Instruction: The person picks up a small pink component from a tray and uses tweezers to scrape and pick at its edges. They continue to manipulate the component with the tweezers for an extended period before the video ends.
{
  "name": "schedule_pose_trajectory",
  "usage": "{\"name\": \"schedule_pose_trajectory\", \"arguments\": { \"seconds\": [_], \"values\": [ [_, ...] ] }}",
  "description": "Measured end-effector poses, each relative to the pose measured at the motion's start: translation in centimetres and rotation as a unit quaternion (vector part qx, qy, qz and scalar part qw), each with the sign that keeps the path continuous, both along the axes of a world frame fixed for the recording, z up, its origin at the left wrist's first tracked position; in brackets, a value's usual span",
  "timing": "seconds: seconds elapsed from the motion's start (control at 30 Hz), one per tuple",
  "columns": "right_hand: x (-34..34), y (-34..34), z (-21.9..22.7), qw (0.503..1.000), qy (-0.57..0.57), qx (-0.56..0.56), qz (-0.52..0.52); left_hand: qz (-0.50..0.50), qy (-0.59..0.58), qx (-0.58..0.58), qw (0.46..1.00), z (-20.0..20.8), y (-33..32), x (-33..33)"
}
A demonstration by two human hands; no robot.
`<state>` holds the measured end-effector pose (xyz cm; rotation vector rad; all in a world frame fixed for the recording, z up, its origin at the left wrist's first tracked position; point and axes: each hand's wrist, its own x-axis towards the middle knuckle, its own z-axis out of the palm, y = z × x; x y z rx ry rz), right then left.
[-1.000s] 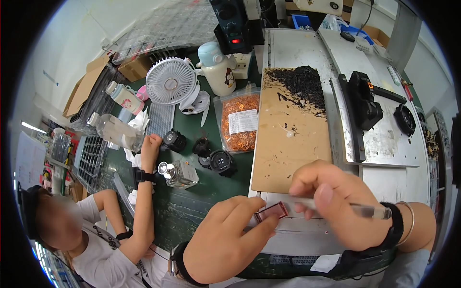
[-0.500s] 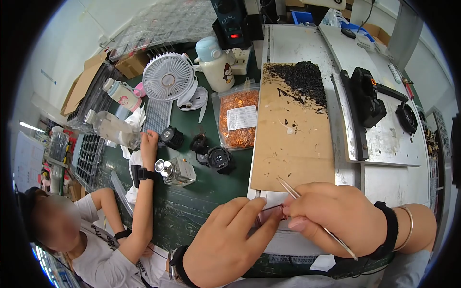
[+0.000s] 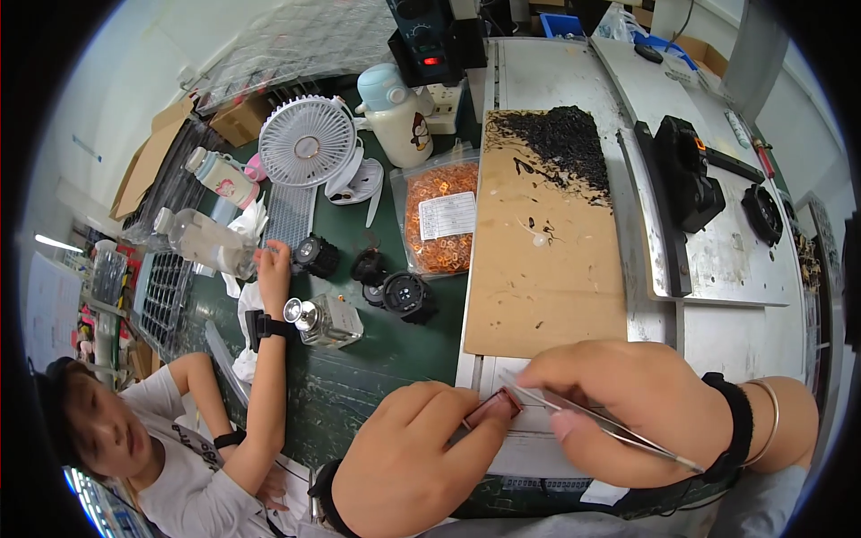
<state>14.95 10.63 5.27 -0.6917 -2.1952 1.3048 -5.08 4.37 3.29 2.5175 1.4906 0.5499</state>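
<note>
Tweezers (image 3: 610, 421), pinched between the fingers of the right hand (image 3: 641, 408), are laid flatter than half a second earlier, when their tips pointed up toward the brown board (image 3: 543, 260); their tips now reach a small reddish part (image 3: 491, 408) just below that board's near edge. The part is gripped at the fingertips of the left hand (image 3: 417, 466), which has stayed in place on the pale surface (image 3: 717, 336).

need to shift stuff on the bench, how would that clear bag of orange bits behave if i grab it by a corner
The clear plastic bag of small orange parts lies flat and bulging, so it would probably sag and let its contents shift. It looks well filled, so likely fairly heavy. The glossy film may be slippery.
</note>
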Motion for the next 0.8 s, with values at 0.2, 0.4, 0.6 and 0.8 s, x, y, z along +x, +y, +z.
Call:
{"name": "schedule_pose_trajectory", "arguments": {
  "seconds": [0.2,0.4,0.6,0.8],
  "values": [
    [0.1,0.5,0.0,0.999,-0.001,0.034,0.026,-0.008,0.005,-0.013,1.0,-0.7,0.5,0.1],
    [-0.5,0.4,-0.1,0.997,0.022,0.067,0.02,-0.011,0.006,-0.02,1.0,-1.2,0.7,0.1],
    [-0.2,0.4,-0.2,0.999,0.009,0.051,0.012,-0.006,0.009,-0.027,1.0,-1.3,0.6,-0.1],
    [-0.2,0.1,-0.5,0.996,0.013,0.089,0.004,-0.009,0.006,-0.031,0.999,-1.5,0.6,0.0]
  ]
}}
